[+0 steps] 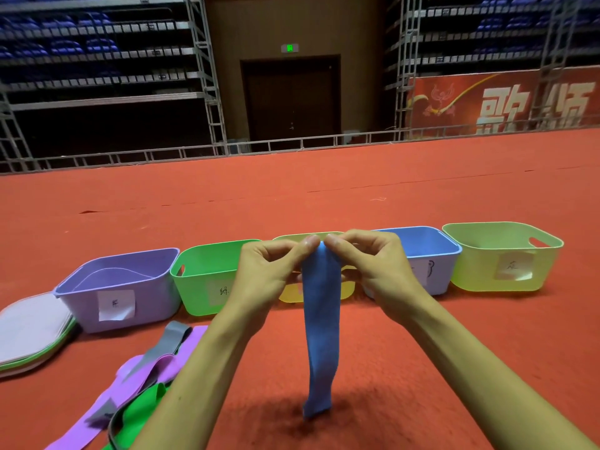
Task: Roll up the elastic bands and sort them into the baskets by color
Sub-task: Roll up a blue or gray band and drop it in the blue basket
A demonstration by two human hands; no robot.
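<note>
Two bare hands lift one blue elastic band [321, 319] above a red carpeted floor [438, 358]. The fingers [310, 244] of the left hand [269, 271] and the right hand [376, 267] are clamped on its top edge, fingertips nearly meeting, while its lower end touches the carpet. Behind stand five plastic baskets in one row: purple basket [156, 297], green basket [194, 287], yellow basket [347, 291] half hidden by the hands, blue basket [422, 229] and pale yellow-green basket [480, 271]. Four show white paper labels. At left lie loose bands in three colours, purple bands [156, 365], grey bands [168, 342] and green band [143, 414], tangled together.
</note>
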